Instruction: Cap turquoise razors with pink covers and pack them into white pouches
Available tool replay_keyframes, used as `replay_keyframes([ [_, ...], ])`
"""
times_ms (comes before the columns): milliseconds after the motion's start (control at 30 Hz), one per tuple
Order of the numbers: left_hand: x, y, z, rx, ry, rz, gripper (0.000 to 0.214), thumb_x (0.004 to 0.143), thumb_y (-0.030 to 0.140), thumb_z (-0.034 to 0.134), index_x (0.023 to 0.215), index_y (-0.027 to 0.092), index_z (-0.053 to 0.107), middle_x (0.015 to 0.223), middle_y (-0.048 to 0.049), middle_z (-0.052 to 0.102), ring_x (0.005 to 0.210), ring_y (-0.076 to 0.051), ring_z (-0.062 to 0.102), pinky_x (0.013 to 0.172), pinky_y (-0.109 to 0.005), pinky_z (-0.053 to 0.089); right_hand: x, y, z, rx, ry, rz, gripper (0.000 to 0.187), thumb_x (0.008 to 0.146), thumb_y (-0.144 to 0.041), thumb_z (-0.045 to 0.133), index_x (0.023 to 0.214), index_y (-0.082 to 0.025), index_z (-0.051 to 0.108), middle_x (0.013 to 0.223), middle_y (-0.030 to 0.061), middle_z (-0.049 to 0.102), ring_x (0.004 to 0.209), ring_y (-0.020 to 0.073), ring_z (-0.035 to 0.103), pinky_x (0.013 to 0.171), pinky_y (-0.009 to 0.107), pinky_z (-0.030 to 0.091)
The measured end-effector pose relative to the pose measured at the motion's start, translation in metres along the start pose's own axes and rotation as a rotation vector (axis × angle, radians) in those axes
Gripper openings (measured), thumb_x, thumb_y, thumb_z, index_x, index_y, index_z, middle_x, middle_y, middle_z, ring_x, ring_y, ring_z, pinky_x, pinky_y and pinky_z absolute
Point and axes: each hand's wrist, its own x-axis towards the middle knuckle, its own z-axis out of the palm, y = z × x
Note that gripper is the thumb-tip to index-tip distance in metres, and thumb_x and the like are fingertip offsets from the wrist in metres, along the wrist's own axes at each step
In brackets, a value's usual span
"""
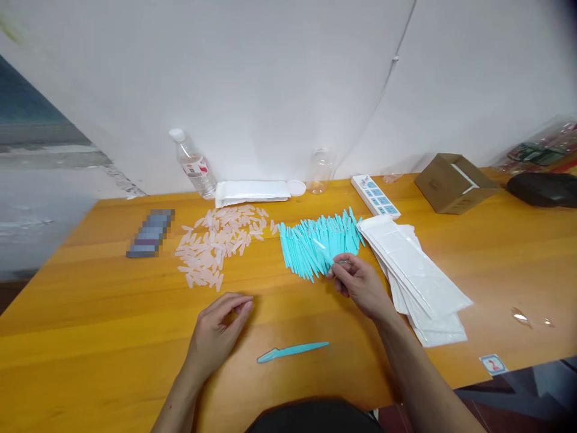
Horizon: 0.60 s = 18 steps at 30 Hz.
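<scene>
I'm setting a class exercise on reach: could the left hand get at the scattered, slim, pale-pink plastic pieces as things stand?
Probably yes: the left hand appears empty, close to the slim, pale-pink plastic pieces, and nothing visible stands between them.

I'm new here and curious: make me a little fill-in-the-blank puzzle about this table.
1. The hand at the blue pile is the person's ____ one.
2. The pale pink pieces lie to the ____ of that pile.
3. Exactly ____ blue tool lies apart, nearer the camera.
4. The labelled bottle has a ____ cap.

Missing words: right; left; one; white.
</scene>
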Motion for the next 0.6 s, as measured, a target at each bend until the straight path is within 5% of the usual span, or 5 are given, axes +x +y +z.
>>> replay_keyframes([
  [133,-0.005,-0.014,-0.018,0.107,0.09,-0.072,0.015,0.094,0.03,0.063,0.099,0.021,0.074,0.094,-0.0036,0.073,0.081,-0.015,0.067,0.075,-0.026,0.052,0.005,0.005,0.034,-0.031,-0.332,0.141,0.04,0.083,-0.057,0.066,0.093,-0.02,0.056,0.062,-0.0053,0.059,0.043,0.0056,0.038,0.041,0.02,0.024],
  [267,-0.01,-0.03,-0.045,0.357,0.183,-0.187,0.023,0.094,0.037,0.062,0.105,0.022,0.075,0.098,-0.0039,0.073,0.079,-0.015,0.067,0.074,-0.027,0.052,0.015,0.004,0.055,-0.228,-0.651,0.16,0.042,0.085,-0.058,0.063,0.086,-0.017,0.064,0.067,-0.0014,0.062,0.045,0.0062,0.041,0.043,0.022,0.03],
  [600,0.027,-0.015,-0.026,0.841,0.013,-0.263,0.024,0.095,0.039,0.058,0.097,0.026,0.078,0.098,-0.0055,0.073,0.093,-0.024,0.068,0.068,-0.03,0.047,0.032,0.016,0.059,-0.47,-0.714,-0.051,0.045,0.091,-0.056,0.053,0.077,-0.016,0.069,0.062,-0.0049,0.041,0.058,0.0092,0.03,0.052,0.026,0.023],
])
